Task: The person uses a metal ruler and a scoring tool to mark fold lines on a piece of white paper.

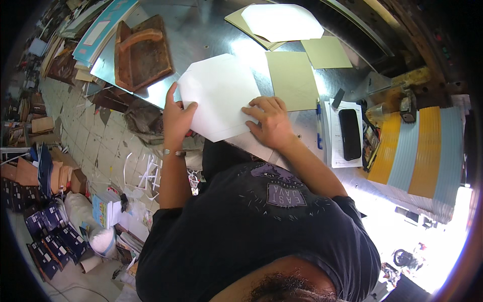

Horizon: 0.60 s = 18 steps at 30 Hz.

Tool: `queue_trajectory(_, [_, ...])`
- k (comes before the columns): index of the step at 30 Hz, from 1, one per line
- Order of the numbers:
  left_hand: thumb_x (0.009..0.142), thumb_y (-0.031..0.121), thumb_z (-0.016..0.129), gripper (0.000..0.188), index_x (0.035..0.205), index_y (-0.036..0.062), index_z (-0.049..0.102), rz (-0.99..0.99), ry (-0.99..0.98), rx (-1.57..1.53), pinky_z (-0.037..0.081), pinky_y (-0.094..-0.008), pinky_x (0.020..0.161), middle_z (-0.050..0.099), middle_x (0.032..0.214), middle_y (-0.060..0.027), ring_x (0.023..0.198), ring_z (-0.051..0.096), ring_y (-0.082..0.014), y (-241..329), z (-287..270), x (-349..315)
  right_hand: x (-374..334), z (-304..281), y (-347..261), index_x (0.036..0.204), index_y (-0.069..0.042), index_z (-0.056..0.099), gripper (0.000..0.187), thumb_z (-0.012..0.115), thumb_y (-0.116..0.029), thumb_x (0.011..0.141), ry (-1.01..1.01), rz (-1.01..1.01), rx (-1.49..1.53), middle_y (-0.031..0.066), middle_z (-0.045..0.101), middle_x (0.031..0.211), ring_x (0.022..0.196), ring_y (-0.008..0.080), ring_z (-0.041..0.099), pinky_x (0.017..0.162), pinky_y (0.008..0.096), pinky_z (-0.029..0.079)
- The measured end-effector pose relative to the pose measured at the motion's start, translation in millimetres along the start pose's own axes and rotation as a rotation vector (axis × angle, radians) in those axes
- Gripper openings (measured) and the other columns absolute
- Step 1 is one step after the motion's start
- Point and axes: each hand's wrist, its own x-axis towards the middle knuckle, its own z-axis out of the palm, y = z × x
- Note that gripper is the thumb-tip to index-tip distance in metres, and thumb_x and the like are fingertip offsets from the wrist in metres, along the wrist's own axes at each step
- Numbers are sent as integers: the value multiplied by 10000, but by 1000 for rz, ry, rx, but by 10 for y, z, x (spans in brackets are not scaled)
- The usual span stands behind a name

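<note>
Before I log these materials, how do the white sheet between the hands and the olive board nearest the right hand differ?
The white sheet has clipped corners; the olive board is four-sided. The left hand grips the sheet's edge; the board lies on the table. Both look flat.

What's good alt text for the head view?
A person's left hand holds and right hand touches a white, cut-cornered paper sheet over a shiny metal table; a brown wooden handled block, olive card rectangles and a black phone lie nearby.

Head-worn fisheye; steeply downward, close above table (pixel 193 32)
</note>
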Motion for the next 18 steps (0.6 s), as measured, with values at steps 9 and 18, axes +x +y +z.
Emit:
queue_trajectory(9, [906,144,749,865,1675,169,355,196,79,267,618,-471,777,779,1013,-257,826,773,-412,259,605,-102,-169,-210,276,1191,-153,773,315,801,-220,884,-37,99,-98,76,695,1301,1260,287,650,1216,583,362])
queue_trajectory(18, [940,43,659,851,1713,111,307,763,-119,318,579,-486,672,731,963,-199,759,716,-372,729,1009,-585,-161,-215,369,1207,-84,721,354,793,-211,884,-41,13,-100,99,694,1303,1246,324,639,1178,580,391])
